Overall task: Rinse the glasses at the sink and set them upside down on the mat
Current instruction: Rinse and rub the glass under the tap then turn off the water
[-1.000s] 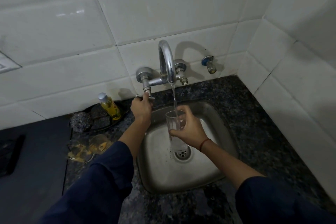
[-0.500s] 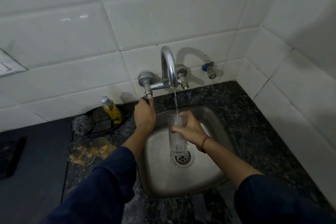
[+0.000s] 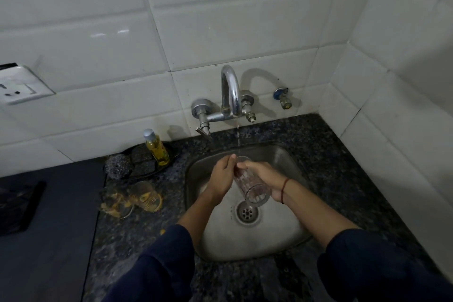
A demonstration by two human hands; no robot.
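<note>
A clear ribbed glass is tilted over the steel sink, its base toward me above the drain. My right hand grips it along its right side. My left hand rests against the glass's left side with fingers straight, near the rim. A thin trickle falls from the chrome tap toward the rim. Two more glasses with yellow print lie on the dark counter left of the sink.
A yellow soap bottle, steel scrubber and dark sponges sit at the back left. A dark mat covers the left counter, with a black object on it. White tiled walls close the back and right. A wall socket is at left.
My left hand left the tap handle and came to the glass. The glass went from upright under the stream to tilted. The water flow shrank to a trickle.
</note>
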